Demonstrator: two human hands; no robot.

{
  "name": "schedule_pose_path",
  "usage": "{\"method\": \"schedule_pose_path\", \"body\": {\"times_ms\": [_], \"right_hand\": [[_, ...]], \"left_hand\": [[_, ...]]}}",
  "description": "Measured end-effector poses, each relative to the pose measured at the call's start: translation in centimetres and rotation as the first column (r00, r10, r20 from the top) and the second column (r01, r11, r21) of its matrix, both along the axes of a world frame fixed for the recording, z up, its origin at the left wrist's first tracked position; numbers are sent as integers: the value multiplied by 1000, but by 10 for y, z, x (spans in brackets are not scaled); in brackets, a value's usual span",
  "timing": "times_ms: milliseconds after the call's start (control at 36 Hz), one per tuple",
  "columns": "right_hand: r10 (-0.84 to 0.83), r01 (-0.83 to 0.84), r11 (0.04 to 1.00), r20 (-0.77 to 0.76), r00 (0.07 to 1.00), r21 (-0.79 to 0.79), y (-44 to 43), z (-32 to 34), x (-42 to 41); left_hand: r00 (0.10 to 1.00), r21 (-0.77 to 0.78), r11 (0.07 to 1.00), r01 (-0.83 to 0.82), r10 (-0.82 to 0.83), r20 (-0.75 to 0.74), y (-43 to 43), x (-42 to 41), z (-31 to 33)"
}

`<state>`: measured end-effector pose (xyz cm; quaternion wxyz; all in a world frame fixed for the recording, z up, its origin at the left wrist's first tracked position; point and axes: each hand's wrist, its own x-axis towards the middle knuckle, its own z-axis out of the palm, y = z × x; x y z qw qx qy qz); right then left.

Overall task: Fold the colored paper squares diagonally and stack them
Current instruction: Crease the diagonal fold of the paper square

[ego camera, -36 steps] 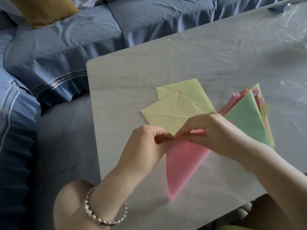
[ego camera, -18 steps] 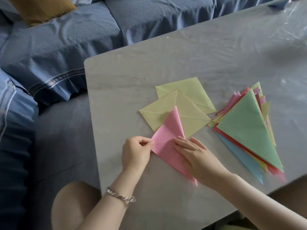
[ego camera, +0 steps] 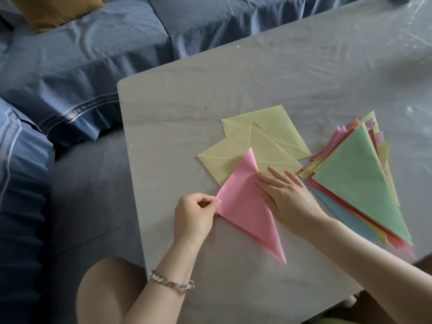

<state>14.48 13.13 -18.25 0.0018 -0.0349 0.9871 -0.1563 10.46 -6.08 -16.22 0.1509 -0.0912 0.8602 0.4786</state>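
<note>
A pink paper [ego camera: 245, 202], folded into a triangle, lies flat on the grey table [ego camera: 257, 73]. My left hand [ego camera: 194, 216] pinches its left corner between thumb and fingers. My right hand [ego camera: 287, 195] lies flat, fingers spread, pressing on the pink triangle's right edge. Behind it lie two unfolded yellow-green squares [ego camera: 261, 134], overlapping each other. To the right sits a fanned stack of folded triangles [ego camera: 355, 181] with a green one on top and red, blue, yellow and pink ones beneath.
A blue sofa [ego camera: 93, 54] with a mustard cushion [ego camera: 49, 10] runs along the table's far and left side. The table's left edge and near edge are close to my hands. My bare knee [ego camera: 105, 291] shows below the table corner.
The pink paper, held up folded between both hands a second ago, now lies flat on the table. My right hand has gone from pinching it to pressing flat along its edge.
</note>
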Motion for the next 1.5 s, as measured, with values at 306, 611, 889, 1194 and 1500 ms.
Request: {"method": "schedule_pose_path", "body": {"times_ms": [306,611,889,1194,1500], "right_hand": [[-111,104,987,58,992,125,0,6,-50],[-106,102,994,142,984,29,15,3,-67],[61,-55,998,377,924,-25,26,24,-36],[130,-192,977,463,877,89,17,27,17],[211,-271,961,505,837,47,16,30,42]], "left_hand": [[1000,-15,1000,1,-1,4,1,-1,0],[1000,-30,1000,1,-1,-20,1,-1,-1],[999,-33,999,9,-10,-37,1,-1,-2],[999,-14,1000,15,-16,-49,-1,-1,-5],[998,0,1000,1,-1,-60,0,1,-7]]}}
